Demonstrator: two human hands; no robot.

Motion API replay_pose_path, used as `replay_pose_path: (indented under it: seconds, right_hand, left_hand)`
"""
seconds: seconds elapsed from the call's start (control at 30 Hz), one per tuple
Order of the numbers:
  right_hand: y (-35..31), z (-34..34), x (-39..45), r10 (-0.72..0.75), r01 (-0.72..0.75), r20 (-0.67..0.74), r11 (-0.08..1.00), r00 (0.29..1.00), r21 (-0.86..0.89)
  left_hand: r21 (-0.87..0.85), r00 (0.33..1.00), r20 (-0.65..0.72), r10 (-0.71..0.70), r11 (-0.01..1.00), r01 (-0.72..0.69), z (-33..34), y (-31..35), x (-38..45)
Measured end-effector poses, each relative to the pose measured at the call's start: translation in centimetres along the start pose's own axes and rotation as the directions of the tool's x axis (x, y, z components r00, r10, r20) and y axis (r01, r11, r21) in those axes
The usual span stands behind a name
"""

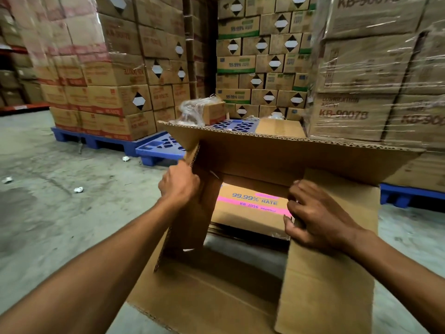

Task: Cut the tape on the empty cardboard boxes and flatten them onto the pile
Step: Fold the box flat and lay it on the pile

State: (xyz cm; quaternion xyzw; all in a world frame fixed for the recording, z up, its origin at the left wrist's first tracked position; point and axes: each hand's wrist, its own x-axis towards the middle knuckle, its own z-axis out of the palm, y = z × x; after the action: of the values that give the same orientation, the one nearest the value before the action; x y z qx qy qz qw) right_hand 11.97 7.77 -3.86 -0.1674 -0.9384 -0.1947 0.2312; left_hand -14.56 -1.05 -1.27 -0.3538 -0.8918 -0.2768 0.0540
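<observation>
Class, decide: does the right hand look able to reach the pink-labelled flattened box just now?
Probably yes: the right hand grips a flap edge beside the pink-labelled box, with an open gap between.

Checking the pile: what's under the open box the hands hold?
Through the open box, flattened cardboard printed "99.99% RATE" on pink shows. The box's flaps cover the rest.

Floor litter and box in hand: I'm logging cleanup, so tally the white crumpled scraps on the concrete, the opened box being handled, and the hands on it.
White crumpled paper scraps: 3
Opened brown cardboard box: 1
Hands on it, left hand and right hand: 2
Total: 6
</observation>
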Motion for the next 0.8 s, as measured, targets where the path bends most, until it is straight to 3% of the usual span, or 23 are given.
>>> replay_pose_path:
  seconds: [0.07, 0.13, 0.2, 0.27, 0.33, 0.37, 0.43, 0.53, 0.6, 0.7, 0.8]
  right_hand:
    - [-0.5, -0.2, -1.0, 0.156, -0.156, 0.070, 0.988, 0.985, -0.002]
    - [-1.6, -1.3, -1.5, 0.417, -0.422, 0.091, 0.906, 0.904, 0.042]
    - [-2.9, -3.4, -1.5, 0.626, -0.647, 0.170, 0.752, 0.761, 0.125]
    - [-3.5, -5.9, -1.1, 0.735, -0.800, 0.318, 0.546, 0.600, 0.247]
    - [-2.5, -7.6, -1.0, 0.777, -0.896, 0.455, 0.324, 0.435, 0.304]
    - [-1.7, -8.3, -1.3, 0.773, -0.908, 0.484, 0.294, 0.410, 0.299]
    - [-0.2, -10.1, -2.5, 0.765, -0.896, 0.484, 0.283, 0.426, 0.342]
    - [0.6, -11.6, -4.1, 0.725, -0.894, 0.539, 0.250, 0.428, 0.373]
    - [0.2, -10.7, -4.7, 0.692, -0.885, 0.551, 0.352, 0.465, 0.304]
    - [0.6, -9.4, -4.7, 0.666, -0.805, 0.463, 0.547, 0.585, 0.231]
    - [1.6, -9.6, -4.0, 0.682, -0.761, 0.347, 0.617, 0.644, 0.199]
  left_hand:
    - [-0.034, 0.999, 0.006, -0.051, 0.998, 0.051, 0.2, -0.3, -0.2]
    - [-0.097, 0.996, -0.002, -0.091, 0.991, 0.090, -0.4, -0.5, 0.1]
    - [-0.212, 0.986, -0.009, -0.164, 0.964, 0.158, -1.1, -0.7, 1.0]
    - [-0.273, 0.975, -0.006, -0.223, 0.938, 0.213, -1.4, -1.0, 1.7]
    - [-0.322, 0.962, -0.018, -0.274, 0.912, 0.254, -1.6, -1.7, 2.5]
    - [-0.362, 0.950, -0.027, -0.311, 0.889, 0.281, -2.0, -2.2, 2.9]
    - [-0.538, 0.897, -0.027, -0.440, 0.763, 0.358, -3.0, -3.6, 4.3]
    - [-0.887, 0.769, 0.132, -0.625, 0.272, 0.374, -5.0, -5.7, 6.0]
    - [-0.958, 0.761, 0.197, -0.618, 0.045, 0.284, -5.8, -6.0, 6.3]
    - [-0.973, 0.763, 0.231, -0.603, -0.127, 0.194, -6.7, -4.9, 5.7]
    - [-0.958, 0.774, 0.271, -0.573, -0.235, 0.162, -6.6, -4.0, 4.5]
